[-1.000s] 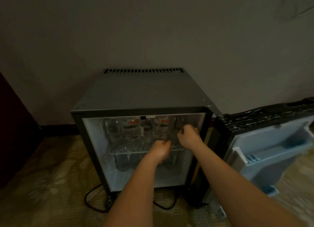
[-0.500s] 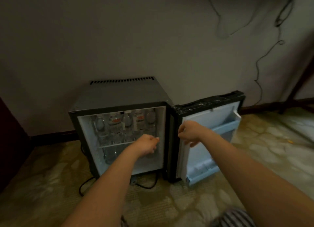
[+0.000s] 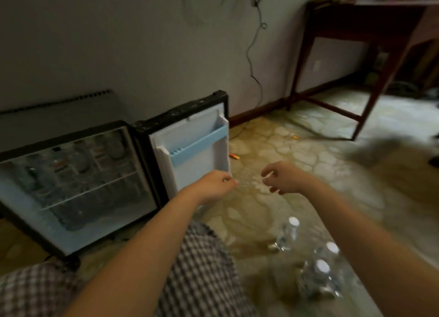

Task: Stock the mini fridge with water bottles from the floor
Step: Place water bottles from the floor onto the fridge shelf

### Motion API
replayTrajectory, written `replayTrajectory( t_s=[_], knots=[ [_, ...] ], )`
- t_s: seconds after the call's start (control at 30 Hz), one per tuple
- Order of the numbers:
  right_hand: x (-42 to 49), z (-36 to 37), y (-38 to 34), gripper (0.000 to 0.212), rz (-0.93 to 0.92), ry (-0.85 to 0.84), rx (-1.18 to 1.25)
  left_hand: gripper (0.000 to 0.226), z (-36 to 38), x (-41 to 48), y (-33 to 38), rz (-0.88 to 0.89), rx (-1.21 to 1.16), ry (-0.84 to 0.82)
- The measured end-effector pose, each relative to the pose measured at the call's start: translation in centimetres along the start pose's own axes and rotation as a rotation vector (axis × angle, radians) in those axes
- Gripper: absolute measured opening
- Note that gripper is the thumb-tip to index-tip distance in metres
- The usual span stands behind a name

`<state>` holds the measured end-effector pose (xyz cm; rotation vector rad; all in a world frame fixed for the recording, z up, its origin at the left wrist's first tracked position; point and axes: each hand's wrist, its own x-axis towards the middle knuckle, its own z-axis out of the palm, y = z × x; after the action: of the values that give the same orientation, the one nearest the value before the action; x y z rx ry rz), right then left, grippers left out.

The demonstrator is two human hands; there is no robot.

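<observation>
Grip is absent on either side: the left hand (image 3: 213, 186) hangs with its fingers loosely curled and nothing in them, just in front of the lower edge of the open door (image 3: 202, 167). The right hand (image 3: 282, 177) is likewise slack and empty, a little apart from it over the patterned floor (image 3: 273, 148).

The water bottles (image 3: 318, 276) to be fetched are not ahead of the hands but back towards the person and to the right, on the floor beneath the right forearm, one bottle (image 3: 286, 236) standing slightly apart from the cluster. So the right hand looks the nearer, and the reach will probably be a pull back and down, not a stretch forward.

They stand upright, long axis vertical, white caps pointing up at the camera (the clear bodies are blurred, so the count is uncertain), which suits a grasp round the neck or shoulder from above.

Farther left sits the mini fridge (image 3: 59, 112), open, with stocked bottles (image 3: 80, 160) crowding its upper shelf.
</observation>
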<state>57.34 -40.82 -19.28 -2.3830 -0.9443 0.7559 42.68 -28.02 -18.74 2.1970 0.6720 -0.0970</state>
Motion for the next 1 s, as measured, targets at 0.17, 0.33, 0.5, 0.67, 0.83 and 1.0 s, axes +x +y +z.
replayTrajectory(
  t_s=[0.17, 0.33, 0.5, 0.67, 0.83, 1.0],
  knots=[
    [-3.2, 0.3, 9.9, 0.03, 0.13, 0.021, -0.013, 0.03, 9.1, 1.9, 2.5, 0.031, 0.076, -0.143],
    [-5.5, 3.5, 18.9, 0.032, 0.266, -0.007, -0.037, 0.028, 17.6, 2.2, 2.7, -0.028, -0.015, -0.306],
    [-6.5, 7.9, 24.3, 0.036, 0.391, -0.031, -0.086, 0.034, 23.6, 2.5, 1.5, -0.136, -0.074, -0.351],
    [-5.8, 11.8, 26.7, 0.048, 0.422, -0.052, -0.155, 0.047, 27.5, 2.4, 0.0, -0.244, -0.034, -0.397],
    [-4.5, 13.3, 27.0, 0.051, 0.467, 0.04, -0.233, 0.047, 28.5, 2.8, -0.6, -0.272, 0.002, -0.412],
    [-2.9, 13.1, 25.8, 0.041, 0.441, 0.075, -0.375, 0.047, 28.5, 2.8, -0.7, -0.269, 0.014, -0.389]
  ],
)
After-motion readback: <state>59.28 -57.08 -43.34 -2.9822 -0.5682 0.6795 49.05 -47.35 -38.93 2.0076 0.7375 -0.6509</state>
